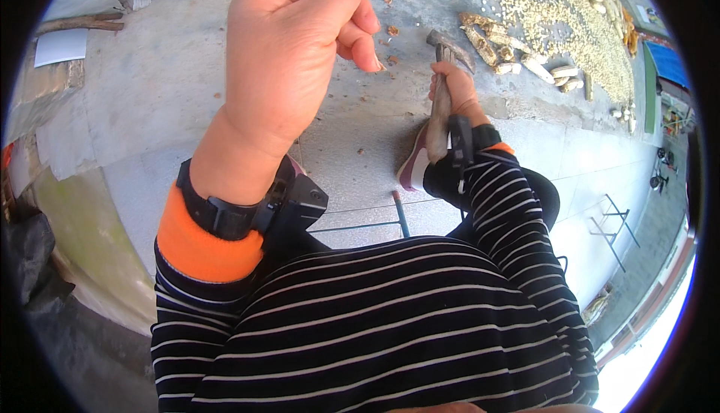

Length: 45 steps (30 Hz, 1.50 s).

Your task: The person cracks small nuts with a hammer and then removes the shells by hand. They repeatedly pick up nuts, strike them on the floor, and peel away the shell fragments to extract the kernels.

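Observation:
My left hand (292,47) is raised close to the camera, with its fingers curled and the thumb against the index finger. Whether something small is pinched there is hidden by the fingers. Lower and to the right, my right hand (462,88) grips a hammer by its wooden handle (441,106), just below the metal head (451,47). The hammer's head points away from me and its handle end reaches back over my wrist. Brown shell-like fragments (392,31) lie on the concrete floor (180,70) between the hands.
Loose corn kernels (540,13) are spread at the upper right, with bare corncobs (537,68) along their near edge. Below my lap shows a blue metal stool leg (400,213). A wooden stick (84,23) and white sheet (61,48) lie left. A metal frame (613,224) stands right.

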Each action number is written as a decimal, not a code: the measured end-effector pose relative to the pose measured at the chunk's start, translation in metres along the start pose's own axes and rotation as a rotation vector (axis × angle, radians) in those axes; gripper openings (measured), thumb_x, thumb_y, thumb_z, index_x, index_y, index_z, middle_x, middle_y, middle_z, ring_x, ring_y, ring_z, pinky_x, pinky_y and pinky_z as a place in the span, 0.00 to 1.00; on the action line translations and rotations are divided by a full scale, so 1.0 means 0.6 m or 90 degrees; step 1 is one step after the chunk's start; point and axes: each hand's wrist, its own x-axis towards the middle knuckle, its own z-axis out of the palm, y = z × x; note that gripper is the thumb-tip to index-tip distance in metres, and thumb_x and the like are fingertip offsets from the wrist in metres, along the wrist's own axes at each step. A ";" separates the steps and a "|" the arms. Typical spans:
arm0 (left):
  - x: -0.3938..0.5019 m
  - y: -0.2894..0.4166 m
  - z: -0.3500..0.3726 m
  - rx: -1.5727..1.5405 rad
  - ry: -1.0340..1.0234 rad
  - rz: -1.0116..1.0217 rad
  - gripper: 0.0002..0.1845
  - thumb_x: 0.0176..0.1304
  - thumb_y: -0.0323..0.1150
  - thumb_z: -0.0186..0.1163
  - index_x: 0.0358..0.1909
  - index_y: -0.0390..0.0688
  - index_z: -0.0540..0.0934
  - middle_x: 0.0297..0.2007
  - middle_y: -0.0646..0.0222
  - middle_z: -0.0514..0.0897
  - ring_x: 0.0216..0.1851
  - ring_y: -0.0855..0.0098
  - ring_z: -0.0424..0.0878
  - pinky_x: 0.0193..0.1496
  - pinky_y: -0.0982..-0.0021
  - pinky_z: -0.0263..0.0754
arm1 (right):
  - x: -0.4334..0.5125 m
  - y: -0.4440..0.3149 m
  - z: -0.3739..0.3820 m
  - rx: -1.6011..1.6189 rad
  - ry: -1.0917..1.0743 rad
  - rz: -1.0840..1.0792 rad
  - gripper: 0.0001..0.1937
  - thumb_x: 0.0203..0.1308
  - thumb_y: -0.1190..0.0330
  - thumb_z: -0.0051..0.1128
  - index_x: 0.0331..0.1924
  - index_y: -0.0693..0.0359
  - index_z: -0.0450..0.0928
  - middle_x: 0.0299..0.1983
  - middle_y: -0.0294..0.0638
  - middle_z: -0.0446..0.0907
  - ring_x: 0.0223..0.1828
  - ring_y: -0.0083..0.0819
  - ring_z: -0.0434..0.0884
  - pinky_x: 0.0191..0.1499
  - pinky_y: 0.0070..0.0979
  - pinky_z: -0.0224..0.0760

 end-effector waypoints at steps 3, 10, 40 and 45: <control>0.001 0.000 0.000 -0.004 -0.002 0.010 0.09 0.65 0.27 0.51 0.42 0.33 0.76 0.29 0.60 0.79 0.21 0.70 0.79 0.30 0.64 0.79 | -0.063 0.017 0.019 0.004 -0.026 -0.079 0.08 0.48 0.77 0.57 0.32 0.71 0.70 0.20 0.41 0.74 0.19 0.29 0.76 0.19 0.27 0.68; -0.006 0.002 -0.010 -0.022 -0.001 0.022 0.09 0.65 0.27 0.51 0.42 0.34 0.76 0.29 0.59 0.79 0.21 0.71 0.79 0.30 0.64 0.79 | -0.100 0.076 0.054 -0.275 -0.063 -0.189 0.10 0.54 0.75 0.56 0.35 0.67 0.65 0.20 0.42 0.74 0.14 0.28 0.73 0.16 0.28 0.65; -0.004 -0.001 -0.006 0.009 -0.007 0.024 0.10 0.65 0.27 0.50 0.43 0.33 0.76 0.30 0.60 0.79 0.21 0.70 0.79 0.31 0.65 0.79 | -0.069 0.076 0.053 -0.376 0.036 -0.348 0.12 0.53 0.72 0.57 0.35 0.69 0.66 0.21 0.47 0.74 0.19 0.38 0.76 0.22 0.34 0.68; -0.003 0.001 -0.005 0.015 0.004 0.029 0.09 0.65 0.26 0.50 0.43 0.34 0.76 0.29 0.60 0.79 0.21 0.71 0.79 0.30 0.66 0.79 | -0.057 0.042 0.039 -0.116 -0.046 -0.150 0.08 0.54 0.75 0.57 0.33 0.68 0.69 0.19 0.39 0.73 0.14 0.27 0.73 0.15 0.27 0.66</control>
